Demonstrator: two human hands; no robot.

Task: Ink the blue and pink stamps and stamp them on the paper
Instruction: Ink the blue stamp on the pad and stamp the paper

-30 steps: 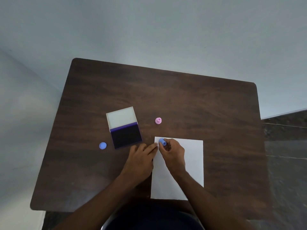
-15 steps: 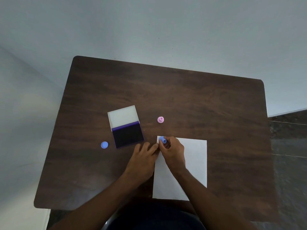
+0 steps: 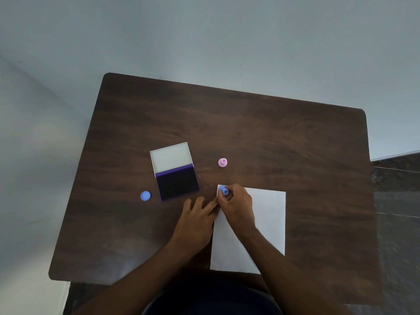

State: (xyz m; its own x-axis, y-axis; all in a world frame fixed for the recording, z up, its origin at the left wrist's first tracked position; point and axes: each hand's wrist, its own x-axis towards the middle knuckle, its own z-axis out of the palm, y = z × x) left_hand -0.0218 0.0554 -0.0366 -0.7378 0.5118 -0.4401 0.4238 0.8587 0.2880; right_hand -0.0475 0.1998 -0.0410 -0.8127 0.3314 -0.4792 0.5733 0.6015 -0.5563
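Observation:
My right hand (image 3: 237,206) grips the small blue stamp (image 3: 223,190) and holds it on the far left corner of the white paper (image 3: 268,214). My left hand (image 3: 196,215) lies flat on the table, its fingertips touching the paper's left edge. The pink stamp (image 3: 222,162) stands upright on the table beyond the paper. An open ink pad (image 3: 178,183) with a dark purple pad and a white lid lies left of the hands. What shows under the blue stamp is hidden.
A round blue cap (image 3: 145,195) lies left of the ink pad. The dark wooden table (image 3: 272,137) stands against a pale wall, with dark floor to its right. My lap sits at the table's near edge.
The blue stamp stays on the paper's corner in my right hand. Both hands hold almost the same place; only the camera view has shifted a little.

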